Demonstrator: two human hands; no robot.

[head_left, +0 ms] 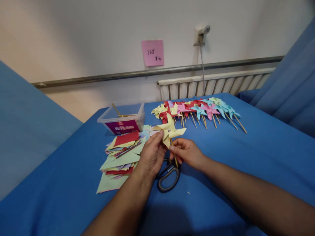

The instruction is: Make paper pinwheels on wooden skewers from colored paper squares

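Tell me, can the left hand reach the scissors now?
Probably yes: the scissors lie just under the left hand, nothing covering them. But its grip is on the yellow pinwheel, so it must release that first.

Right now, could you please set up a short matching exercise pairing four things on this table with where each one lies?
Things:
1. yellow pinwheel
2. scissors
3. clear plastic box
4. paper stack

Places:
A. far left corner of the blue table, sticks inside
B. flat on the table beneath the hands
C. held up between left hand and right hand
D. spread out left of the left hand

Pairs: 1-C, 2-B, 3-A, 4-D
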